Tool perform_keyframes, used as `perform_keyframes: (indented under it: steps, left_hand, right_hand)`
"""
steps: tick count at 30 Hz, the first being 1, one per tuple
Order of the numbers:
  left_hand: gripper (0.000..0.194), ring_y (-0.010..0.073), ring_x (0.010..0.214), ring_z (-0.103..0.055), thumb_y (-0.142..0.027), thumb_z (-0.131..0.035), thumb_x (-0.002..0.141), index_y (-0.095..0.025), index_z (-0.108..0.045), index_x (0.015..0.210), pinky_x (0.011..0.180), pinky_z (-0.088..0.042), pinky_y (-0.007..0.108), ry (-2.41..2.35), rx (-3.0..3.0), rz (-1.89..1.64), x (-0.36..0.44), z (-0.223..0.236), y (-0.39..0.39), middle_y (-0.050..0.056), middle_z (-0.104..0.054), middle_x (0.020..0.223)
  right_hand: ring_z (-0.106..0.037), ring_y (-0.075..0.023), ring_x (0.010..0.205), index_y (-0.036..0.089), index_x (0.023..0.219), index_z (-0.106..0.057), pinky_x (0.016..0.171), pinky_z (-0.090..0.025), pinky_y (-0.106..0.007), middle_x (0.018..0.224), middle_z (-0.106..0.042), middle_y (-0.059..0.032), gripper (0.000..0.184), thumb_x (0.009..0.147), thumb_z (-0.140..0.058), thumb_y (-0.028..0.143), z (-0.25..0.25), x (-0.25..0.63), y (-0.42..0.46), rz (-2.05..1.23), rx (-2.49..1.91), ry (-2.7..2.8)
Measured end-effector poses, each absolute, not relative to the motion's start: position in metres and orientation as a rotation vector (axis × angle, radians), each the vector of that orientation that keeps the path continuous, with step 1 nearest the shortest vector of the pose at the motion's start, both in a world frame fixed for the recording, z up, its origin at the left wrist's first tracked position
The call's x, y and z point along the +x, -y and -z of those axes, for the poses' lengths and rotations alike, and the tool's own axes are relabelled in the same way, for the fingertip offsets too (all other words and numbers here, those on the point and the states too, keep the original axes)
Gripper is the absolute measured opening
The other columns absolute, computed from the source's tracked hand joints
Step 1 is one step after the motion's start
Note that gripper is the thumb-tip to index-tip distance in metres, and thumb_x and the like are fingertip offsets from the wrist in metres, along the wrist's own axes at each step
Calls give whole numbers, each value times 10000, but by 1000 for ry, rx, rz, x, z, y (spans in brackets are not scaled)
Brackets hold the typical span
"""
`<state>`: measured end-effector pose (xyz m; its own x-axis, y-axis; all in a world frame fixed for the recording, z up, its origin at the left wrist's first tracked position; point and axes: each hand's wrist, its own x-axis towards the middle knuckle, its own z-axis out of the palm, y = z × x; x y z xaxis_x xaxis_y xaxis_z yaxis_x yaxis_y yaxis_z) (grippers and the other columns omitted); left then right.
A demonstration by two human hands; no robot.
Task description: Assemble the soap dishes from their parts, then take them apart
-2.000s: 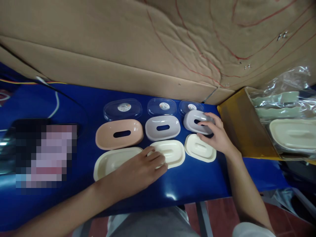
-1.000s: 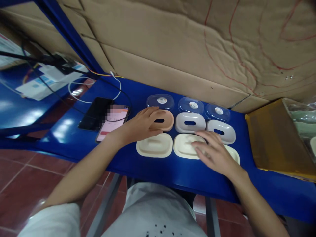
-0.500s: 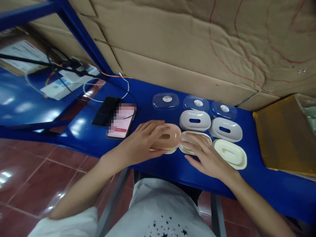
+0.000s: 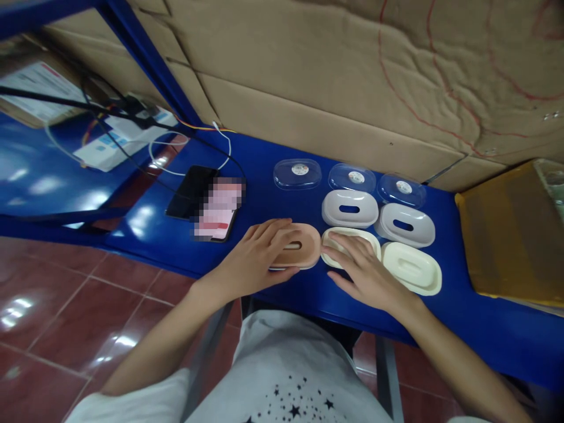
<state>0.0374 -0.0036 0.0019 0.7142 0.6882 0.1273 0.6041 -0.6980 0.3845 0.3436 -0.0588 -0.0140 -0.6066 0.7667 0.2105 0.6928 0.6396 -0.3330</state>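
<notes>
My left hand (image 4: pixel 259 255) is closed over a pink oval tray with a slot (image 4: pixel 304 249), pressing it down onto a cream oval base whose edge barely shows beneath. My right hand (image 4: pixel 361 270) lies flat with fingers spread on the middle cream base (image 4: pixel 350 238). A third cream base (image 4: pixel 412 267) sits to the right. Behind them stand two grey slotted trays (image 4: pixel 350 208) (image 4: pixel 405 224) and three clear lids (image 4: pixel 297 173) (image 4: pixel 352 177) (image 4: pixel 400 188) in a row.
All this rests on a blue table (image 4: pixel 264 194) backed by a cardboard wall (image 4: pixel 335 88). Two phones (image 4: pixel 207 202) with a white cable lie to the left. A yellow-lined cardboard box (image 4: pixel 511 235) stands at the right. Red tiled floor lies below.
My left hand took the pink tray from the middle row, carried it toward me and set it on the left cream base. My right hand moved from the right trays onto the middle cream base.
</notes>
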Motion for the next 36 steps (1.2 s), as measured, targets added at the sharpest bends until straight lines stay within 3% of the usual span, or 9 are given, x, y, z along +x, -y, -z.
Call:
perform_keyframes:
  steps: [5, 9, 14, 18, 28, 36]
  left_hand:
    - [665, 375, 1513, -467, -382, -744, 1001, -246, -403, 1555, 1173, -458, 567, -1011, 2605, -382, 38, 5, 7, 183, -493, 1619]
    - [681, 373, 1513, -464, -386, -769, 991, -241, -408, 1550, 1176, -465, 562, -995, 2609, -388, 38, 3, 9, 183, -490, 1618]
    - [637, 370, 1517, -466, -446, -722, 1024, -245, -433, 1555, 1193, -448, 574, -971, 2595, -404, 43, 4, 16, 177, -495, 1628]
    - [682, 376, 1526, -461, -492, -719, 1022, -242, -417, 1580, 1195, -444, 581, -971, 2586, -410, 47, 8, 21, 183, -478, 1654]
    - [623, 392, 1543, -456, -449, -739, 1012, -210, -489, 1530, 1198, -458, 574, -984, 2716, -534, 47, 17, 27, 204, -510, 1629]
    - [595, 412, 1553, -445, -412, -704, 1036, -192, -478, 1540, 1183, -465, 599, -1035, 2821, -507, 49, 19, 31, 231, -449, 1678]
  right_hand:
    - [-496, -356, 1532, 274, 1703, -304, 1199, -461, -629, 1660, -512, -173, 679, 1079, -574, 270, 18, 341, 61, -227, -1125, 2563]
    - [-562, -347, 1473, 306, 1672, -362, 1182, -463, -618, 1616, -580, -137, 644, 1072, -589, 249, 20, 335, 62, -126, -1111, 2575]
    - [-618, -317, 1397, 257, 1426, -616, 1180, -429, -547, 1490, -691, -117, 343, 1087, -600, 303, 19, 323, 65, 64, -1103, 2615]
    - [-664, -260, 1309, 230, 1280, -682, 1168, -399, -470, 1319, -778, -74, 206, 1097, -594, 266, 21, 318, 66, 205, -1064, 2598]
    - [-678, -232, 1268, 223, 1250, -724, 1139, -388, -432, 1260, -799, -54, 194, 1066, -664, 237, 27, 316, 68, 373, -1030, 2551]
    - [-693, -260, 1226, 184, 1225, -738, 1096, -411, -459, 1253, -809, -63, 188, 1075, -648, 250, 28, 311, 69, 460, -1095, 2522]
